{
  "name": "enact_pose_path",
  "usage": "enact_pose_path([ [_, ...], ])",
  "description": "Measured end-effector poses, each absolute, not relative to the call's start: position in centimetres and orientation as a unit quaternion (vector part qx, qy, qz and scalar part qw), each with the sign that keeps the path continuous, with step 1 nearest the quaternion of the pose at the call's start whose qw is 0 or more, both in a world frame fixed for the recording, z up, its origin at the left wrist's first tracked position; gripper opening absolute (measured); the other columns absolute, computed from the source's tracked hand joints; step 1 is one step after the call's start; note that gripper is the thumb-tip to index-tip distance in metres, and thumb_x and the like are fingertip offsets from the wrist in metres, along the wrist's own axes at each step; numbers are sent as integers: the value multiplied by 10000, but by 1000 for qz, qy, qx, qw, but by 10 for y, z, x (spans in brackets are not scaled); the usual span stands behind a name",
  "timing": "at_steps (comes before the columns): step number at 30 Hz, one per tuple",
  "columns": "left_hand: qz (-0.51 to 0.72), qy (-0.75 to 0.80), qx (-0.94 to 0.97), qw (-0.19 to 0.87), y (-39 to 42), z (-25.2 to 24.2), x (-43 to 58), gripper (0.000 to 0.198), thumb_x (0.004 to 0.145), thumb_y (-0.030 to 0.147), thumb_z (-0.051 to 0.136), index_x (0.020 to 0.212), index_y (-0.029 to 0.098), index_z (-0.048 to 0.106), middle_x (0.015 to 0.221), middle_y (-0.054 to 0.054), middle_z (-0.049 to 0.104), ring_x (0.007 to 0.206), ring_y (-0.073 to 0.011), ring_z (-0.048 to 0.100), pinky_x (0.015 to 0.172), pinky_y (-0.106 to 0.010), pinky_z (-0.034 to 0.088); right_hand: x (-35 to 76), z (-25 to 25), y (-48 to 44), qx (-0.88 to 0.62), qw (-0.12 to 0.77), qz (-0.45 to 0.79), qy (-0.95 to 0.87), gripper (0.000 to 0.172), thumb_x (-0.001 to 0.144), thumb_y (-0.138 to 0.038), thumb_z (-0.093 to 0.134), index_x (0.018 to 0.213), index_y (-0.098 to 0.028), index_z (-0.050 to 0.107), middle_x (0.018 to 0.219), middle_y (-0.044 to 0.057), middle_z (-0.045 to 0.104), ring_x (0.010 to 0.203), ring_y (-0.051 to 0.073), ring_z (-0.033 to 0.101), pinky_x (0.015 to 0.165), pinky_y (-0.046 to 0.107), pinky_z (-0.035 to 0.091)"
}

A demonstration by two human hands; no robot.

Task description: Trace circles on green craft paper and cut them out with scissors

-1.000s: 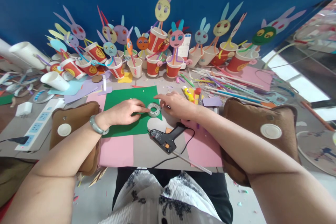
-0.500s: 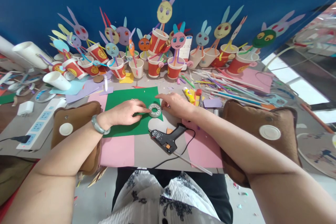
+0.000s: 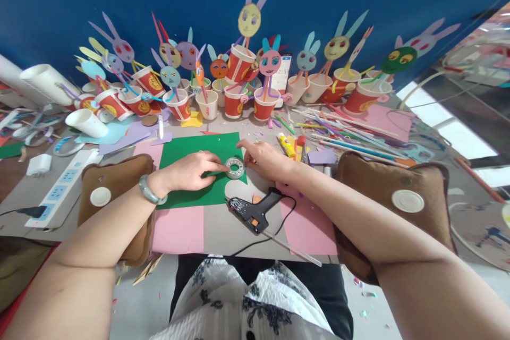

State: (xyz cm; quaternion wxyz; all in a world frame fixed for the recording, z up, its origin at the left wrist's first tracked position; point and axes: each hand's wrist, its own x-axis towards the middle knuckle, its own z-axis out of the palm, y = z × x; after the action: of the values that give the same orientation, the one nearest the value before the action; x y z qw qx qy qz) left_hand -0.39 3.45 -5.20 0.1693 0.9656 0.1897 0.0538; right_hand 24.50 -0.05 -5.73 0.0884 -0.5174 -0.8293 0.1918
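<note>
A round grey ring point(image 3: 234, 168), perhaps a tape roll, lies flat over the right edge of a green paper sheet point(image 3: 191, 144). My left hand point(image 3: 195, 170) rests palm down on the sheet, fingers stretched, its index fingertip touching the ring's left side. At the ring's right side is my right hand point(image 3: 266, 158), its index finger pointing out to the left while the other fingers curl inward. Whatever may be between those curled fingers is hidden. Just below the hands a black hot glue gun point(image 3: 255, 212) lies on the table with a clear stick in its rear.
Paper cups with rabbit faces point(image 3: 266, 103) line the blue wall. Pipe cleaners point(image 3: 346, 127) spread at the right, beside a yellow glue stick point(image 3: 286, 144). Brown cushions point(image 3: 115, 207) lie under both forearms. A power strip point(image 3: 64, 188) is at the left.
Both hands and the ring keep almost the same place. On the phone at the back, the displayed number has moved on by one.
</note>
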Motion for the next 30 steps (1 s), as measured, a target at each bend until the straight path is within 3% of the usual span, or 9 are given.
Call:
enact_pose_path([
  [13,52,191,966,168,33,-52,-4,434,872,128,572,1275,245,680,1235,-71,690,1128,-229,644,992,-376,510,252,-64,-2,-495,127,200,-836,615,819,-6,518,1411,-141,420,918,51,731,828,181,637,754,271,431],
  [24,54,195,964,174,34,-52,-5,417,874,155,588,1269,250,685,1249,-71,689,1143,-237,644,1007,-383,507,245,-62,-2,-523,65,153,-836,585,867,-43,505,1435,-166,434,934,73,730,878,207,650,797,290,450],
  [30,54,196,964,174,33,-51,-4,417,876,153,582,1268,250,685,1249,-69,689,1141,-231,644,1004,-377,507,246,-65,-3,-514,88,150,-840,639,867,-29,474,1486,-162,383,934,73,717,881,202,638,807,296,458],
])
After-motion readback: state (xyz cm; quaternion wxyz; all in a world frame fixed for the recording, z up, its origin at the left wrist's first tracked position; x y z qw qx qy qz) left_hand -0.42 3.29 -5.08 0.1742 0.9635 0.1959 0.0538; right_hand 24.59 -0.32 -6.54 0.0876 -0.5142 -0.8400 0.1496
